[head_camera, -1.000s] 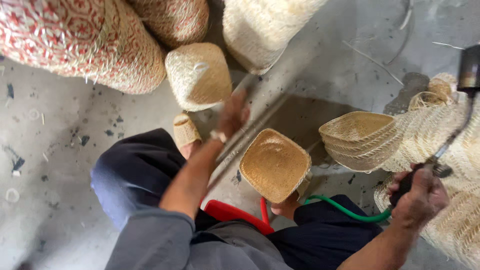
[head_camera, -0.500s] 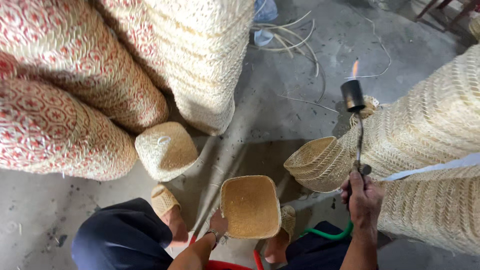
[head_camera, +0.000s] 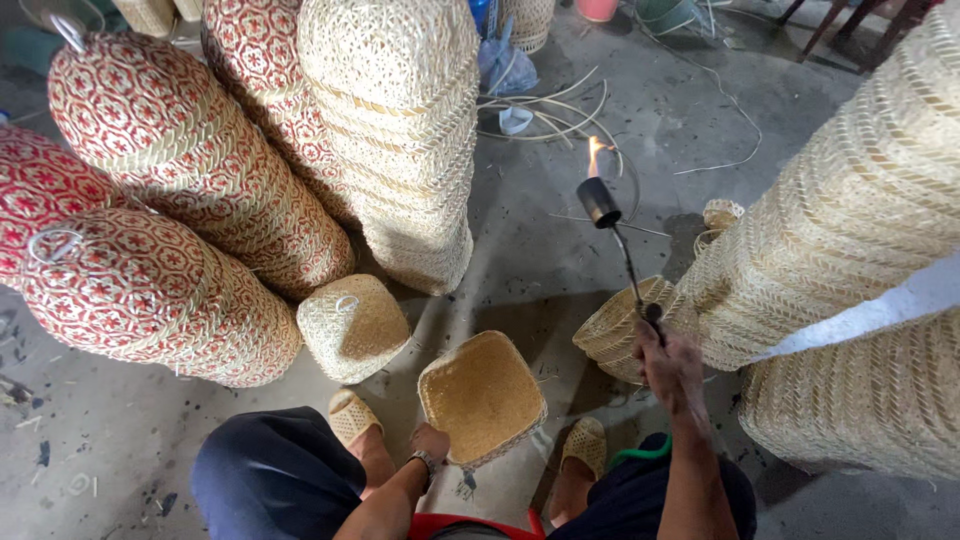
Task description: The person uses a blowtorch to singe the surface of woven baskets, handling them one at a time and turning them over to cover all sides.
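1. A small, square-mouthed basket of pale woven bamboo [head_camera: 484,396] sits tilted between the person's knees, its open mouth facing up toward the camera. Its near lower corner is gripped from below, and the golden inner weave is fully in view.
2. A thin metal gas torch with a dark cylindrical burner head [head_camera: 600,202] stands nearly upright, a small orange flame at its tip. Its slim rod runs down to the grip, to the right of the basket and apart from it.

Grey concrete floor [head_camera: 90,440], stained and scuffed, crowded with tall stacks of woven baskets [head_camera: 400,130].
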